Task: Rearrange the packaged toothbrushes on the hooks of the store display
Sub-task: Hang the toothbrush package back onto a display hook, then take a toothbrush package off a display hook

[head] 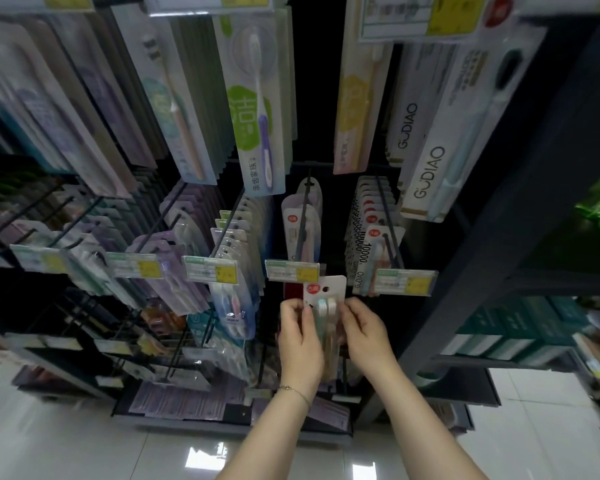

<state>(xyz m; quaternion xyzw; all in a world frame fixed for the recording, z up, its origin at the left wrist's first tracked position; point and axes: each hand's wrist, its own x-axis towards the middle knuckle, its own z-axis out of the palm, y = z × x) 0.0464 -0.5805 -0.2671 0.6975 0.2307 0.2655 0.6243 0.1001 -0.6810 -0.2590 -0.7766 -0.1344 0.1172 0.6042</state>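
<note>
**Both hands hold one toothbrush pack just below its hook**

A store display of black wire hooks hung with packaged toothbrushes, seen from above and in front. Low in the middle, the left hand (300,337) and the right hand (364,334) together hold a white-card, clear-fronted pack of pastel toothbrushes (324,301). The fingers of each hand are curled in and pinch one side edge of the pack, left hand on the left edge and right hand on the right.

The pack stands upright, its long axis running from 6 to 12 o'clock. Its small round hang hole (325,289) sits at the top, free of any hook. The long black wire hook (303,216) lies at about 11 o'clock from that hole, behind a white and yellow price label (291,270). A similar white carded pack (293,230) already hangs there. The left hand is slightly nearer the hook's tip. Hanging the pack probably means lifting it and shifting it a little toward 11 o'clock.
</note>
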